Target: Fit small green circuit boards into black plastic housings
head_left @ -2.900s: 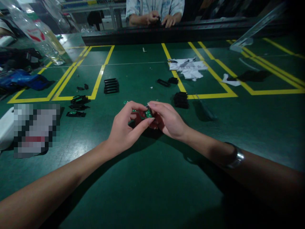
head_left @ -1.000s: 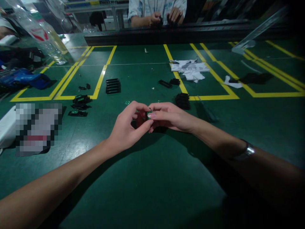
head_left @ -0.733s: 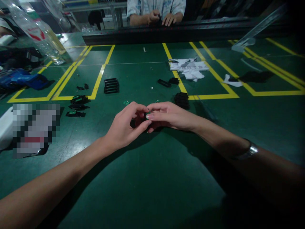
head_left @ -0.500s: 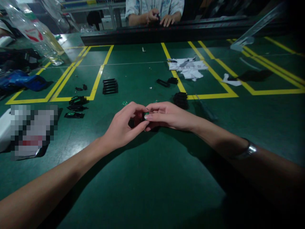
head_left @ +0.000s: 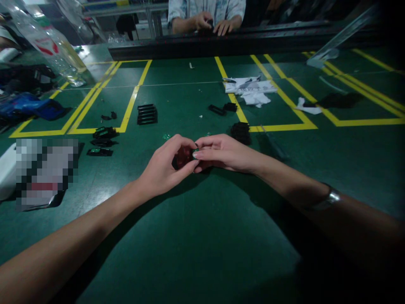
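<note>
My left hand [head_left: 167, 162] and my right hand [head_left: 221, 153] meet over the green table [head_left: 190, 236], fingertips closed on one small dark part with a green face [head_left: 195, 153]. Most of that part is hidden by the fingers, so its exact kind does not show. Just beyond my left fingers lie small green pieces [head_left: 166, 137]. A stack of black parts [head_left: 240, 133] sits right behind my right hand. To the left are black housings with green boards [head_left: 99, 152], and farther off a row of black strips [head_left: 147, 114].
White crumpled paper [head_left: 249, 88] and loose black pieces [head_left: 217, 109] lie farther back. Plastic bottles [head_left: 53, 50], a blue tool-like object [head_left: 38, 107] and a white object [head_left: 9, 169] are at left. A black rail [head_left: 190, 45] crosses the back; another person's hands [head_left: 215, 25] are behind it.
The small part between my fingertips looks slightly turned, with its green face tilted differently. Both hands keep nearly the same place; the whole view has shifted a little.
</note>
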`<state>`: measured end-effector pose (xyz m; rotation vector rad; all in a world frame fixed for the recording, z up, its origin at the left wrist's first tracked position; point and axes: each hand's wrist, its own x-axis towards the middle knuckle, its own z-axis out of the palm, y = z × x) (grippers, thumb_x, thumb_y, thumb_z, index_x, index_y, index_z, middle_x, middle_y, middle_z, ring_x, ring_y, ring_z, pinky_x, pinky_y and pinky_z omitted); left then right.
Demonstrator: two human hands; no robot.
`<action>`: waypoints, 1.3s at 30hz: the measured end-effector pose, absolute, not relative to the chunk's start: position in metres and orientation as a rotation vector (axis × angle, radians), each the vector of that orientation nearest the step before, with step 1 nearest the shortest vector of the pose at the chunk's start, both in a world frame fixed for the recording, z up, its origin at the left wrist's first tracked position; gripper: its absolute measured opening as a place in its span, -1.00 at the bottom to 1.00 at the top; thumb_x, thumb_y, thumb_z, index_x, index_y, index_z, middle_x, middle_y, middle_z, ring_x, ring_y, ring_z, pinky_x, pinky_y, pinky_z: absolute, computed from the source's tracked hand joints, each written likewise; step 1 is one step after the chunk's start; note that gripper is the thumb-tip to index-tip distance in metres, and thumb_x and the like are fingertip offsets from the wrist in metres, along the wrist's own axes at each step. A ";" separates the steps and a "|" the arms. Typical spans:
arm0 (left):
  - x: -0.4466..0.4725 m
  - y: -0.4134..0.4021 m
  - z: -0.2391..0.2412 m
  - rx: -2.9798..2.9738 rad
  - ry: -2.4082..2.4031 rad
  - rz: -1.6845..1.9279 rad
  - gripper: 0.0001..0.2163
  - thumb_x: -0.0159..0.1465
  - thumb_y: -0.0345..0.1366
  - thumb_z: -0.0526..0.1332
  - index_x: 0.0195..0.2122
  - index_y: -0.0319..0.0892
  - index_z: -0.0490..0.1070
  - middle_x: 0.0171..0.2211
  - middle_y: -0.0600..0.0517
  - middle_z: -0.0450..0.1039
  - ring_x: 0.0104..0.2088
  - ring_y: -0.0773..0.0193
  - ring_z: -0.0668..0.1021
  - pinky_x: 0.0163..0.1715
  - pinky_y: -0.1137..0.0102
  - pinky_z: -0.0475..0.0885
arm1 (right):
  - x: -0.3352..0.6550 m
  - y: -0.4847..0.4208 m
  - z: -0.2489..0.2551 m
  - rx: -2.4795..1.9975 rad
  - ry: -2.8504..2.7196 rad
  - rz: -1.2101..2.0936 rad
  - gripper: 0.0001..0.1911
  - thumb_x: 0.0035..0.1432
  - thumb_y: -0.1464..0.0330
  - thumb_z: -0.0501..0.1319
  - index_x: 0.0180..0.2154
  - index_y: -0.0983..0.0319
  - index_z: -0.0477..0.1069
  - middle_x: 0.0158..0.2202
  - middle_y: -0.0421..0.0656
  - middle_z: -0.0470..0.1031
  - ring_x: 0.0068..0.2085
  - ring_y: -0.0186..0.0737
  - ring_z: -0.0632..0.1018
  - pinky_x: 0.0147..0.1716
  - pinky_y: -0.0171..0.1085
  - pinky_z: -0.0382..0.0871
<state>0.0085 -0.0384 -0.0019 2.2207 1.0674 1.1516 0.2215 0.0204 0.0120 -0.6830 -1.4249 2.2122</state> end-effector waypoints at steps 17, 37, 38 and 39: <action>0.008 -0.039 -0.004 2.175 1.034 1.161 -0.73 0.36 -0.30 0.35 0.04 -0.14 0.39 -0.15 -0.01 0.45 -0.30 0.35 0.54 -0.36 0.44 0.46 | 0.220 0.021 0.011 -0.696 -1.419 2.197 -0.74 0.10 0.31 0.53 -0.32 0.32 0.54 -0.30 -0.17 0.60 -0.24 -0.27 0.68 -0.13 -0.26 0.63; 0.008 -0.039 -0.004 2.296 1.044 1.142 -0.75 0.39 -0.31 0.32 0.04 -0.14 0.35 -0.17 0.01 0.39 -0.27 0.33 0.47 -0.28 0.38 0.41 | 0.221 0.021 0.011 -0.663 -1.481 2.179 -0.75 0.14 0.29 0.51 -0.36 0.31 0.53 -0.32 -0.18 0.57 -0.22 -0.28 0.66 -0.11 -0.26 0.62; 0.008 -0.039 -0.003 2.296 1.046 1.147 -0.75 0.39 -0.31 0.32 0.04 -0.14 0.35 -0.17 0.01 0.39 -0.28 0.34 0.46 -0.29 0.38 0.41 | 0.221 0.021 0.011 -0.659 -1.485 2.177 -0.75 0.15 0.30 0.51 -0.36 0.32 0.53 -0.32 -0.18 0.57 -0.21 -0.28 0.66 -0.11 -0.26 0.62; 0.008 -0.039 -0.003 2.295 1.045 1.150 -0.76 0.39 -0.31 0.32 0.04 -0.13 0.35 -0.18 0.01 0.38 -0.29 0.34 0.46 -0.30 0.38 0.41 | 0.221 0.022 0.011 -0.655 -1.483 2.177 -0.75 0.15 0.30 0.51 -0.36 0.32 0.53 -0.32 -0.18 0.57 -0.21 -0.28 0.66 -0.11 -0.26 0.62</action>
